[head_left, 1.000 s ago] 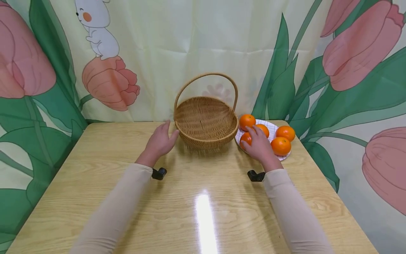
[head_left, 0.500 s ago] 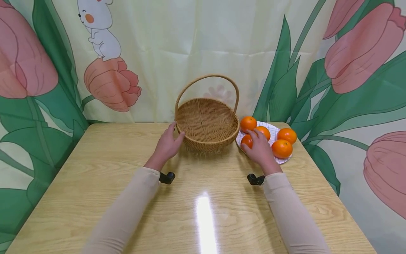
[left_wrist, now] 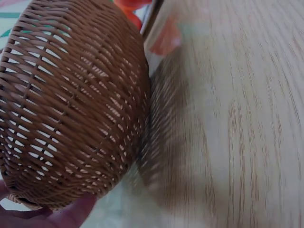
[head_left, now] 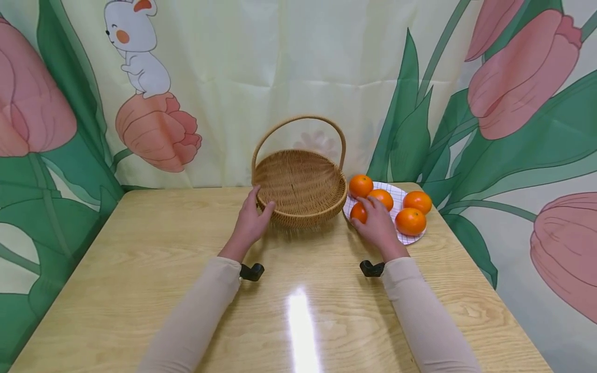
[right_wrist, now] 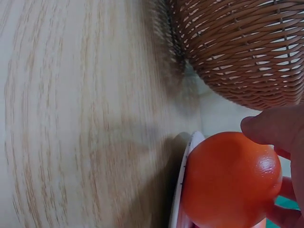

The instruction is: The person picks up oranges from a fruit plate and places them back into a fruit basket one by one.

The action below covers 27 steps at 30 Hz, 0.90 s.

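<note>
A brown wicker basket [head_left: 308,221] with a tall arched handle stands at the table's far edge, its bowl facing me. My left hand [head_left: 249,224] grips the left side of its rim; in the left wrist view the thumb [left_wrist: 78,209] lies against the weave. To the right, my right hand [head_left: 379,226] holds an orange [head_left: 358,212] at the near left of a white checked plate [head_left: 397,194]. The right wrist view has this orange [right_wrist: 230,178] large, the thumb [right_wrist: 270,124] over it and fingers behind, the plate's rim beside it.
Several other oranges [head_left: 410,221] lie on the plate, close to the right hand. The plate stands just right of the basket. A flower-printed curtain [head_left: 224,103] hangs behind the wooden table [head_left: 163,259]. Black wrist cameras [head_left: 252,272] sit at both wrists.
The left hand has moved right and now grips the basket's rim. The right hand has settled its fingers and thumb around the near left orange. The head view has shifted slightly.
</note>
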Available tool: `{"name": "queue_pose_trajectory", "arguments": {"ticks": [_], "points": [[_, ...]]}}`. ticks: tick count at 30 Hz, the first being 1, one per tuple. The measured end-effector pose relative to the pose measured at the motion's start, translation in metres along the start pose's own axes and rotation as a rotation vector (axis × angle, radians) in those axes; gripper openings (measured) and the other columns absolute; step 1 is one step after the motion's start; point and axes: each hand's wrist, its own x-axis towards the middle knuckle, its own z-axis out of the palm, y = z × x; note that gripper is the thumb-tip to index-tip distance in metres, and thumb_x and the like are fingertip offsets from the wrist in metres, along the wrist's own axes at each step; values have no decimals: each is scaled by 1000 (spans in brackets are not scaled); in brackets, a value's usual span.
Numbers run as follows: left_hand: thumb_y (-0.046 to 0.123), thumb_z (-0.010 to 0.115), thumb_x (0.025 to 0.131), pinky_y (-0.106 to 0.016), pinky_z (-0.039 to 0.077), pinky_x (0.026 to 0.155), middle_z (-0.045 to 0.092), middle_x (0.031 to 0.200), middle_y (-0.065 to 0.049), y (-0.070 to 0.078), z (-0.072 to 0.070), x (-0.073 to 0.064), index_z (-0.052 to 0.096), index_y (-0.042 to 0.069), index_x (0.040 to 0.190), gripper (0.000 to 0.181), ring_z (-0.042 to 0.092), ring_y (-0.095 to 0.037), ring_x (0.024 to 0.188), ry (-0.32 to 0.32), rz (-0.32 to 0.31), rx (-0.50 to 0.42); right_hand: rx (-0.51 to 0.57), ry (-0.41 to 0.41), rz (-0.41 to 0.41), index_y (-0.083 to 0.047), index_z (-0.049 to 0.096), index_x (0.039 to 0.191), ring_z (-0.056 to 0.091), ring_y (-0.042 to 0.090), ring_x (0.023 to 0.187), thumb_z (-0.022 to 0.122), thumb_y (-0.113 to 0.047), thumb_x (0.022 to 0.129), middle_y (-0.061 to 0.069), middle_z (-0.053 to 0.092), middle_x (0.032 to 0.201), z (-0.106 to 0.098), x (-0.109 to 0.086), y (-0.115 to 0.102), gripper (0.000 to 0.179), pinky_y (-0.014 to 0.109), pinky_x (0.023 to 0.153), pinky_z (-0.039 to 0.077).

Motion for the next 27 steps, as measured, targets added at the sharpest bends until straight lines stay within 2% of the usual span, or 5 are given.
{"name": "queue_pose_trajectory", "arguments": {"ticks": [9, 19, 27], "points": [[45, 44, 90, -53, 26, 106, 18, 151, -5, -1, 8, 4, 14, 28, 145, 65, 21, -30, 138, 47, -22, -86, 3, 7, -8, -14, 40, 136, 29, 40, 129, 63, -30, 82, 17, 28, 144, 7, 1, 5, 61, 59, 102, 28], [46, 44, 89, -53, 26, 106, 15, 152, -5, -2, 10, 8, 10, 31, 146, 68, 19, -31, 138, 47, -42, -118, 7, 25, -37, -12, 42, 134, 32, 39, 126, 66, -26, 80, 17, 32, 140, 11, 3, 8, 61, 57, 104, 28], [47, 46, 89, -53, 28, 105, 15, 152, -3, -1, 10, 10, 11, 29, 146, 69, 20, -31, 138, 58, -32, -126, 10, 49, -70, -16, 40, 136, 33, 36, 127, 64, -29, 82, 14, 32, 142, 4, 4, 4, 61, 57, 102, 30]]}}
